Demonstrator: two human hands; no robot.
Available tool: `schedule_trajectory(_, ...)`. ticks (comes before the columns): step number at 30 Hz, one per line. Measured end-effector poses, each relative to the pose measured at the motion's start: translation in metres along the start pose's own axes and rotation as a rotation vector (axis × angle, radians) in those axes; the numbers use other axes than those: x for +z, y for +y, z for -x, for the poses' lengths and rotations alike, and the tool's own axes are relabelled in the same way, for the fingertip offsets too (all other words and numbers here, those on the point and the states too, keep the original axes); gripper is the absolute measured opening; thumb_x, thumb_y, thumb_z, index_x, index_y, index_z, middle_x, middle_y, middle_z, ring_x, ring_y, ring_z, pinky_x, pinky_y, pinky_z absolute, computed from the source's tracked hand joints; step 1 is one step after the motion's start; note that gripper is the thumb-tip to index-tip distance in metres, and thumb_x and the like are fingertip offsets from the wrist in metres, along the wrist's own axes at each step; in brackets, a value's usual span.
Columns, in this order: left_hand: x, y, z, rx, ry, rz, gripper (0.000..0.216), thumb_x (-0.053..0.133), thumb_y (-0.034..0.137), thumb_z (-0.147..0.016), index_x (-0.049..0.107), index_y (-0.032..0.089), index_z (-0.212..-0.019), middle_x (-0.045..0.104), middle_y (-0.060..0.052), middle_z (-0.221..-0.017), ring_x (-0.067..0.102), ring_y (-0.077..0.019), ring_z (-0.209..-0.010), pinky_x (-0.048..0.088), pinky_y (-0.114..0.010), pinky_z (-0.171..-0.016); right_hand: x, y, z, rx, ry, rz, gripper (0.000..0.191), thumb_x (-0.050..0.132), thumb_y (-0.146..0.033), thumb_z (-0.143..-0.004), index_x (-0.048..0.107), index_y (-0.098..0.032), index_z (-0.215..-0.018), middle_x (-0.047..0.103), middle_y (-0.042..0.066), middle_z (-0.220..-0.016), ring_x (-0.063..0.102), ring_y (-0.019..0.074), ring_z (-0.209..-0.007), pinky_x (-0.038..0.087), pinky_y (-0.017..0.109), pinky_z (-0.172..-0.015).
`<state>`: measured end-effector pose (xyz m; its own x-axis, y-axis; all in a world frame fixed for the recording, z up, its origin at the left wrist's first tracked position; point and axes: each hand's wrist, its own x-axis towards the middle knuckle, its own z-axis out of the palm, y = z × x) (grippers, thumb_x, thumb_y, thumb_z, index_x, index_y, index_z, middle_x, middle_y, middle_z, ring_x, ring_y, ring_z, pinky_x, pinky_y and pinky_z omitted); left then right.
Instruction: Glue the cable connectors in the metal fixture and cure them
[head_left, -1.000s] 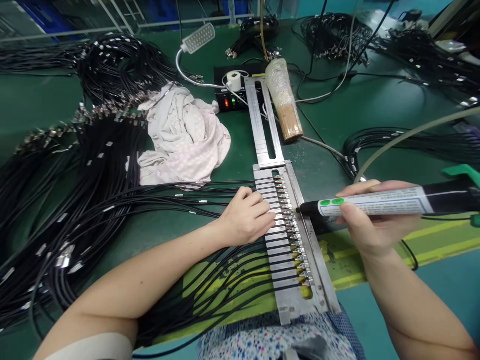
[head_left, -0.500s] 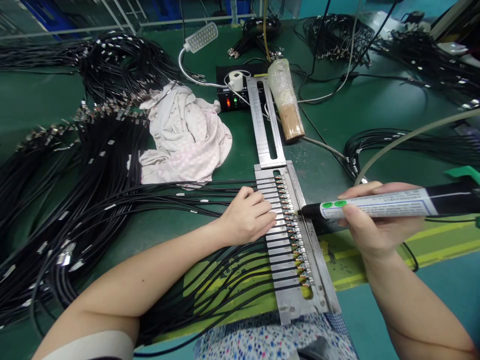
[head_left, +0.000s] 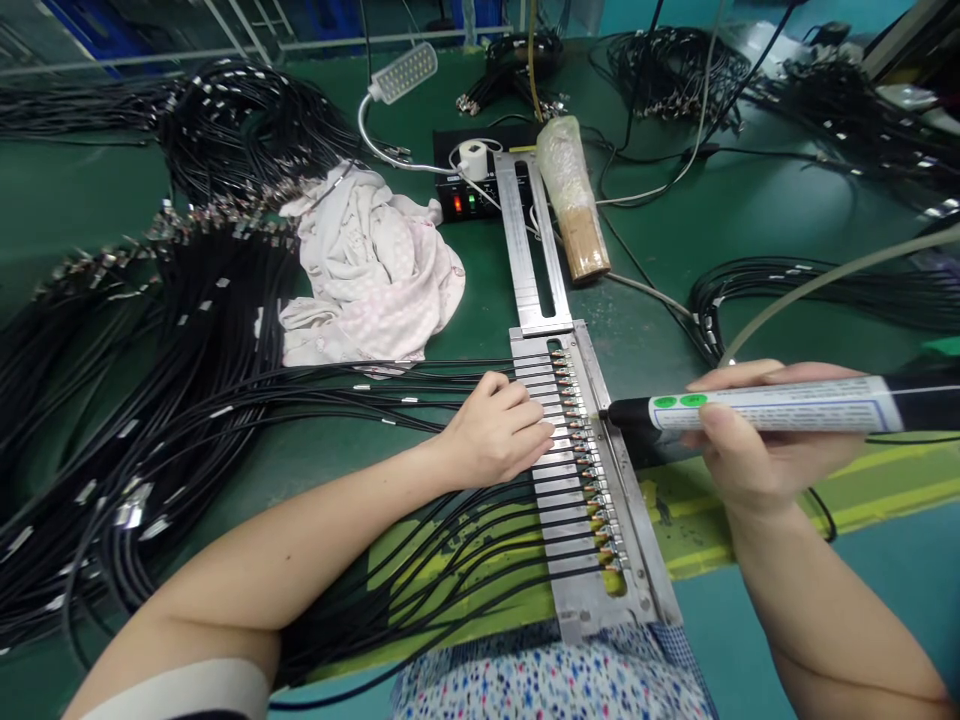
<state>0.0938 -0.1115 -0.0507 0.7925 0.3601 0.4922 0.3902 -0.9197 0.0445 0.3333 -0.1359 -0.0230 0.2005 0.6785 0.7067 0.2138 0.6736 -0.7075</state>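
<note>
A metal fixture plate (head_left: 637, 560) lies in front of me with several black cables (head_left: 450, 540) clamped side by side, their connector tips (head_left: 581, 445) lined up in a row. My left hand (head_left: 496, 435) rests curled on the cables at the fixture's left edge, fingers pressing them down. My right hand (head_left: 754, 455) grips a long black-and-white dispensing tool (head_left: 772, 407) held level, its dark nozzle touching the connector row about a third of the way down.
A crumpled white cloth (head_left: 371, 275) lies behind the cables. A black box with red and green lights (head_left: 465, 195), a wrapped cylinder (head_left: 571, 200) and a gooseneck lamp (head_left: 401, 72) stand at the back. Bundles of black cable (head_left: 150, 350) cover the left; more coils (head_left: 795, 285) lie right.
The tool's nozzle has moved slightly up the connector row, and my right hand rose with it. My left hand stayed on the cables.
</note>
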Motion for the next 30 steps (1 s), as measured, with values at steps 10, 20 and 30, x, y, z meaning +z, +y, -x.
schedule_trajectory(10, 0.002, 0.0, 0.002, 0.008, 0.016, -0.013, 0.018, 0.05, 0.024, -0.088, 0.061, 0.016, -0.077, 0.06, -0.003, -0.071, 0.046, -0.017, -0.073, 0.031, -0.036, -0.069, -0.013, -0.014, 0.003, -0.078, -0.001, 0.045, 0.05, 0.07, -0.004, -0.052, 0.052, -0.024, -0.095, 0.06, -0.004, -0.066, 0.06, 0.0182, -0.05, 0.046, 0.027, -0.027)
schedule_trajectory(20, 0.004, -0.001, 0.002, 0.001, 0.008, 0.002, 0.021, 0.049, 0.026, -0.089, 0.06, 0.016, -0.076, 0.059, -0.003, -0.07, 0.047, -0.0169, -0.073, 0.031, -0.036, -0.07, -0.008, -0.007, 0.02, -0.014, -0.004, 0.039, 0.051, 0.069, -0.004, -0.054, 0.051, -0.023, -0.097, 0.065, -0.002, -0.072, 0.06, 0.0177, -0.047, 0.048, 0.027, -0.03)
schedule_trajectory(30, 0.003, 0.0, 0.002, -0.015, -0.018, 0.012, 0.021, 0.047, 0.027, -0.09, 0.061, 0.017, -0.078, 0.059, -0.003, -0.07, 0.047, -0.017, -0.073, 0.032, -0.036, -0.07, -0.006, -0.006, 0.018, -0.022, 0.026, 0.051, 0.048, 0.071, -0.007, -0.054, 0.052, -0.025, -0.095, 0.065, -0.002, -0.069, 0.058, 0.0176, -0.046, 0.045, 0.026, -0.027)
